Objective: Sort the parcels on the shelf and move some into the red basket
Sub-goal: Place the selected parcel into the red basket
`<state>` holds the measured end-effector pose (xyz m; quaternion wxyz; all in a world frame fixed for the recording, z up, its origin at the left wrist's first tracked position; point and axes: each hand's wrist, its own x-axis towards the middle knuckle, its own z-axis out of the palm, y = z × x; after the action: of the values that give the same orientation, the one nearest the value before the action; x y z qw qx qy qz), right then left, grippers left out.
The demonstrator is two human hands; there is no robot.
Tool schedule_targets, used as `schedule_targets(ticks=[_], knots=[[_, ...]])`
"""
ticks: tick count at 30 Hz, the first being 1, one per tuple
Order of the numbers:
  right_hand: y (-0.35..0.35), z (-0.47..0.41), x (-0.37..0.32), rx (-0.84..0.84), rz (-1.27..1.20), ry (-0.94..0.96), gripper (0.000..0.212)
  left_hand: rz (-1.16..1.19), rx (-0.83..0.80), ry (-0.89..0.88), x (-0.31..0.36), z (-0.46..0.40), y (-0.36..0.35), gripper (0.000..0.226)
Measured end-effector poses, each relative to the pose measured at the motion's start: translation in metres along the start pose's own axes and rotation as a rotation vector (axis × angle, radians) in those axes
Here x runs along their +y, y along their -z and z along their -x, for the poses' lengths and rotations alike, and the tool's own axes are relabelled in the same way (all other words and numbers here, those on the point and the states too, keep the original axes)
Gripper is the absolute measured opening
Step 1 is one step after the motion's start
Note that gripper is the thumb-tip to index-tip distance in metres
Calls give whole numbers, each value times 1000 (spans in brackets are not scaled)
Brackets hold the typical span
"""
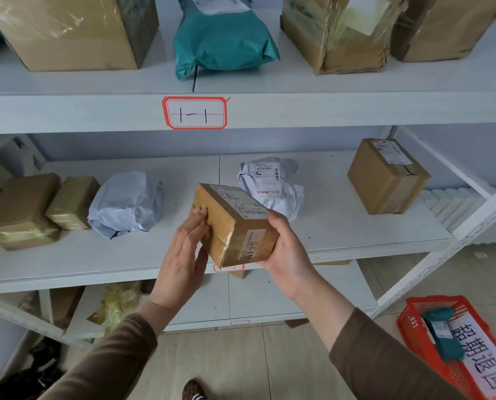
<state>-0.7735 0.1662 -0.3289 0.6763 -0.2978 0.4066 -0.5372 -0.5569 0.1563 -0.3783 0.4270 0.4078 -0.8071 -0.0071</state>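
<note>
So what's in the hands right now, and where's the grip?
A small cardboard box: right hand wraps its right side, left hand flat against its left side.

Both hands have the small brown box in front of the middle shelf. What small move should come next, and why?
Probably turn the small brown box so its label faces up: the right hand grips it, the left hand rests flat on its side, and the red basket waits at the lower right.

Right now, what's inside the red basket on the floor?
The red basket holds a teal parcel beside a white sign with large black characters. Whatever lies beneath them is covered, and the basket runs off frame.
</note>
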Motion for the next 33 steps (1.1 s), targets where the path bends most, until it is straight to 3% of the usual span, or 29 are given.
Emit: schedule_targets(ticks=[3,7,10,16,20,24,26,28,30,33], knots=[[4,0,3,79,146,233,37,247,-83,271,16,0,-1,67],[13,3,14,78,337,420,60,808,-47,623,50,-12,0,51],[18,0,24,112,417,468,71,903,-80,759,63,-23,-2,42],[16,-3,20,71,377,479,61,1008,-108,746,65,-28,-8,53],[16,-7,19,77,461,449,48,1056,-139,855,45,-43,-3,49],[33,-22,-3,196,424,340,84,980,-316,823,-7,-69,31,47],[40,-28,-19,62,491,221,106,886,-521,749,-21,-84,47,43],[37,-31,-31,-150,608,34,115,767,-703,655,-25,-97,49,44],[36,-34,-36,-286,672,-99,101,693,-813,601,-22,-109,46,50],[47,-35,-40,-302,563,-194,72,739,-817,657,-23,-117,42,58]])
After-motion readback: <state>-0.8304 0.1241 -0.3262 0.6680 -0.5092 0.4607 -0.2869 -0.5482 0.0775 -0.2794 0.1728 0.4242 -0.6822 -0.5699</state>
